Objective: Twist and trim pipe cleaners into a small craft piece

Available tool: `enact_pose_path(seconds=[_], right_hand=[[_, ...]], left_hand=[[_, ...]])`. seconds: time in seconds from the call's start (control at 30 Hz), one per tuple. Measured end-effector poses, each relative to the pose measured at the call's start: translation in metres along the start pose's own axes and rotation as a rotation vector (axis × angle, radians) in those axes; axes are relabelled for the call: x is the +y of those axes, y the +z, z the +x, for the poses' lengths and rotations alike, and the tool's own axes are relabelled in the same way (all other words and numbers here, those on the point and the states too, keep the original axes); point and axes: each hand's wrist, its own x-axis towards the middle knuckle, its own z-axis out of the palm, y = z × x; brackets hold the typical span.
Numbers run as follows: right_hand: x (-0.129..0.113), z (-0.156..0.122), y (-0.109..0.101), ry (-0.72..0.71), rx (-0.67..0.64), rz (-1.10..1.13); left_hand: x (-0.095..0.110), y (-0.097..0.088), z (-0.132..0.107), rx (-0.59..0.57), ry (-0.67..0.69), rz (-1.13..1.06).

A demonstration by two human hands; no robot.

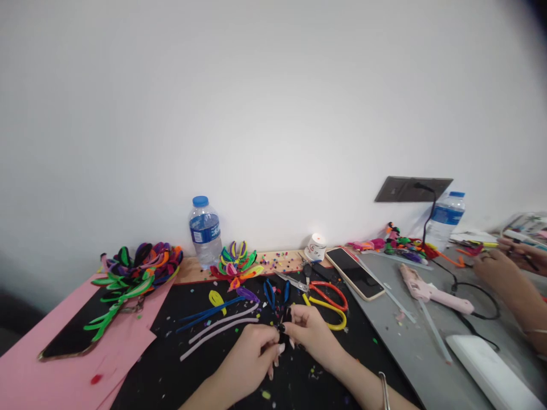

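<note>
My left hand (pixel 255 348) and my right hand (pixel 308 332) meet over the black mat (pixel 171 373), fingertips pinched together. Between them is a small dark piece that looks like a black pipe cleaner (pixel 281 328); fingers and the dark mat hide most of it. Two blue pipe cleaner loops (pixel 269 294) show just beyond the fingertips; whether they join the held piece I cannot tell. Left of my hands lie pale lilac pipe cleaners (pixel 220 337), straight blue ones (pixel 209 314), a yellow loop (pixel 216 299) and a purple loop (pixel 248 294). Scissors (pixel 329 299) with red and yellow handles lie beyond my right hand.
Colourful pipe cleaner flowers (pixel 145 267) rest on pink paper (pixel 38 378) at left. Water bottle (pixel 205 233), paper cup (pixel 315 247) and phone (pixel 354 273) stand or lie along the wall. A corded glue gun (pixel 436 293) is right, near another person's hands (pixel 498 267).
</note>
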Motion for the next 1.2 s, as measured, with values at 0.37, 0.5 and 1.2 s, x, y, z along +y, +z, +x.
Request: enact_pose_path(seconds=[0.37, 0.5, 1.2], right_hand=[[-0.007, -0.001, -0.001, 0.048, 0.110, -0.005], [-0.006, -0.001, -0.002, 0.105, 0.143, 0.064], [-0.001, -0.007, 0.011, 0.091, 0.127, 0.149]], left_hand=[[0.013, -0.002, 0.002, 0.092, -0.021, -0.063], [0.018, -0.005, 0.002, 0.153, 0.013, -0.011], [0.005, -0.002, 0.007, 0.270, -0.027, -0.300]])
